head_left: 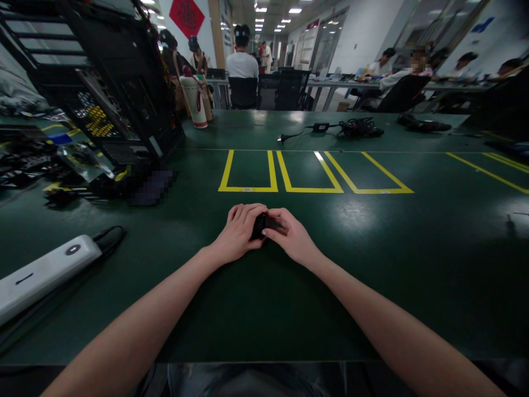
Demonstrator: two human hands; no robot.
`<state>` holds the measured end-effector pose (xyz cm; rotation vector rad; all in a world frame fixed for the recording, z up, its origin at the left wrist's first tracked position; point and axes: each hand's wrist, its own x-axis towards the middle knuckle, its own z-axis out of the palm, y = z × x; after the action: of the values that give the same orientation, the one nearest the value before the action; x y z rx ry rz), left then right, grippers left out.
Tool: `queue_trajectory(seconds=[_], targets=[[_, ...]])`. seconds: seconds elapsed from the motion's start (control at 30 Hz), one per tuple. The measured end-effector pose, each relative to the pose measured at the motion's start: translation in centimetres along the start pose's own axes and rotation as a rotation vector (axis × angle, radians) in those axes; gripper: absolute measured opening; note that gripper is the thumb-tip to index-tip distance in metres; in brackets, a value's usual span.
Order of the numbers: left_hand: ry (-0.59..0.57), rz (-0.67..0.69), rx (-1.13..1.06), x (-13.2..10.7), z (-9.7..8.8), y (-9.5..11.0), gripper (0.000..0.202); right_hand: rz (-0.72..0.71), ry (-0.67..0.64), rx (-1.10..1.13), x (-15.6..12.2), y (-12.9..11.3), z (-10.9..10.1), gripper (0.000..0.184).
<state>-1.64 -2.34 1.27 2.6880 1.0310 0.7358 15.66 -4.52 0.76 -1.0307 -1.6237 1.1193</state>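
Note:
Near the middle of the green table point(264, 309), both hands meet around a small black object point(259, 226). My left hand point(237, 231) is wrapped over its left side, fingers curled round it. From the right, my right hand point(291, 234) pinches at its edge with thumb and fingertips. Most of the black object is hidden by the fingers, so its kind cannot be made out. It is on or just above the tabletop.
Yellow tape outlines point(248, 189) mark the table beyond the hands. A black computer case point(124, 94) stands at left, with a white device point(49, 270) nearer. A cup point(194, 102) and coiled black cables point(359, 128) sit farther back. People point(243, 63) sit beyond the table.

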Motion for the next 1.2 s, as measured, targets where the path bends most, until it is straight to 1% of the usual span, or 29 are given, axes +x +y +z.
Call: queue_trajectory(seconds=[0.13,0.2,0.27,0.4,0.47,0.53,0.63,0.77,0.8,0.87,0.97,1.07,1.2], targets=[[0.002,-0.002,0.002,0.03,0.04,-0.04,0.059,-0.037,-0.024,0.054,-0.21,0.07,0.06,0.027],[0.0,-0.001,-0.001,0.03,0.1,-0.08,0.058,-0.033,-0.022,0.073,-0.19,0.17,0.12,0.022],[0.004,-0.004,0.0,0.04,0.19,-0.11,0.058,-0.032,-0.004,0.076,-0.06,0.28,0.13,0.02],[0.019,-0.011,0.001,0.04,0.28,-0.14,0.059,0.019,-0.001,0.073,0.22,0.35,-0.05,0.035],[0.015,-0.007,-0.001,0.03,0.25,-0.14,0.059,0.05,-0.018,0.061,0.23,0.32,-0.17,0.037],[0.012,-0.003,0.0,0.02,0.2,-0.13,0.058,0.049,-0.034,0.072,0.14,0.29,-0.19,0.035],[0.011,-0.002,-0.007,0.05,0.16,-0.09,0.06,0.008,-0.043,0.129,-0.05,0.29,-0.04,0.03],[0.009,-0.008,-0.021,0.11,0.05,0.05,0.058,-0.03,-0.009,0.109,-0.03,0.4,0.13,0.021],[0.008,-0.01,-0.022,0.1,-0.02,0.1,0.057,-0.03,0.002,0.09,0.03,0.41,0.12,0.022],[-0.001,-0.01,-0.021,0.07,-0.16,0.19,0.056,-0.009,0.01,0.058,0.12,0.36,0.02,0.029],[-0.02,-0.007,-0.018,-0.01,-0.3,0.23,0.057,0.051,-0.027,0.03,0.12,0.13,-0.24,0.037],[-0.007,-0.012,-0.025,-0.04,-0.24,0.15,0.058,0.062,-0.068,0.043,-0.01,-0.02,-0.42,0.034],[-0.008,-0.007,-0.028,0.0,-0.09,0.04,0.06,0.014,-0.065,0.103,-0.08,0.13,-0.34,0.033]])
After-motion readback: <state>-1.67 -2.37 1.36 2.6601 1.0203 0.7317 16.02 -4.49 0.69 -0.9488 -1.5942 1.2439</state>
